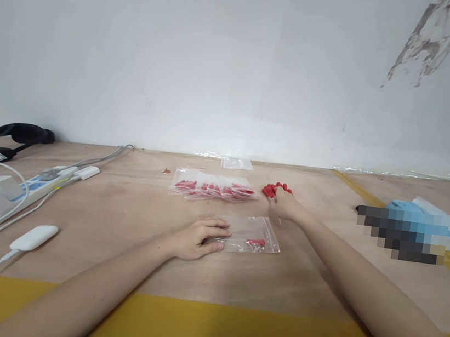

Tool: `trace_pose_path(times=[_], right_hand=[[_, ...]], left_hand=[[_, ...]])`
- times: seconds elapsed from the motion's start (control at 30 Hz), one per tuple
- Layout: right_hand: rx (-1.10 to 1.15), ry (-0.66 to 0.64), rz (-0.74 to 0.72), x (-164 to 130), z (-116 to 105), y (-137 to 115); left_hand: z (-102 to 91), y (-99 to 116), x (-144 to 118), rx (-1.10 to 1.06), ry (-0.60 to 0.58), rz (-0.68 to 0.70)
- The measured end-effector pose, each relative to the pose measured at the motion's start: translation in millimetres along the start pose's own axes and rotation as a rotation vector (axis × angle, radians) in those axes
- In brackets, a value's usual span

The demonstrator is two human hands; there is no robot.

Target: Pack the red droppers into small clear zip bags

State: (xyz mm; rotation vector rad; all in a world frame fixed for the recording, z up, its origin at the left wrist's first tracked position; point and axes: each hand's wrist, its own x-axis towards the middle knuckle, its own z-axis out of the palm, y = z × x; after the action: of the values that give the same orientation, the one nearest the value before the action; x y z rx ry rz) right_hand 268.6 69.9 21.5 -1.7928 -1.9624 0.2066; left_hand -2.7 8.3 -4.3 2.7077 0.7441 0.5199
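A clear zip bag (242,227) lies flat on the table in front of me, with a small red rod-like piece (255,243) inside near its right end. My left hand (199,238) rests palm down at the bag's left end, fingers and thumb apart and touching the plastic. Farther off to the right, a small pile of red pieces (283,186) sits on the tabletop. My right hand (284,204) reaches into the near side of that pile, its fingers bent together against a red piece; the fingertips are partly hidden.
Several overlapping clear bags with red pieces (214,188) lie beyond my left hand. White packets (237,163) are near the wall. At left are a power strip (35,188), cables, a white device (34,237) and a black headset (8,140). A blue package (409,215) lies right.
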Motion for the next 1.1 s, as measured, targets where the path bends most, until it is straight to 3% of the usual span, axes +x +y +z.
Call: trace_pose_path(times=[0.1,0.2,0.3,0.43,0.57,0.73,0.9,1.1], right_hand=[[0.458,0.019,0.048,-23.0,-9.5,14.5],[0.839,0.076,0.171,-44.5,-3.4,24.7],[1.074,0.152,0.282,-55.3,11.6,24.3],[1.271,0.061,0.354,-59.7,23.3,16.0],[1.266,-0.069,0.301,-65.9,19.8,19.4],[0.955,-0.32,0.07,-67.1,9.2,38.1],[0.768,-0.286,-0.093,-62.1,11.6,32.8],[0.881,-0.294,-0.029,-66.3,21.1,15.2]], left_hand=[[-0.3,0.4,0.3,0.0,-0.002,-0.003],[-0.6,0.6,0.8,-0.01,0.004,0.003],[-0.6,0.7,1.0,-0.013,0.005,0.002],[-1.2,1.3,0.8,0.01,-0.003,-0.013],[-2.4,3.0,0.5,0.034,0.003,-0.036],[-3.4,5.2,0.5,0.051,-0.004,-0.051],[-3.3,4.5,1.6,0.037,-0.001,-0.025],[-3.4,3.7,3.4,0.033,-0.004,-0.021]])
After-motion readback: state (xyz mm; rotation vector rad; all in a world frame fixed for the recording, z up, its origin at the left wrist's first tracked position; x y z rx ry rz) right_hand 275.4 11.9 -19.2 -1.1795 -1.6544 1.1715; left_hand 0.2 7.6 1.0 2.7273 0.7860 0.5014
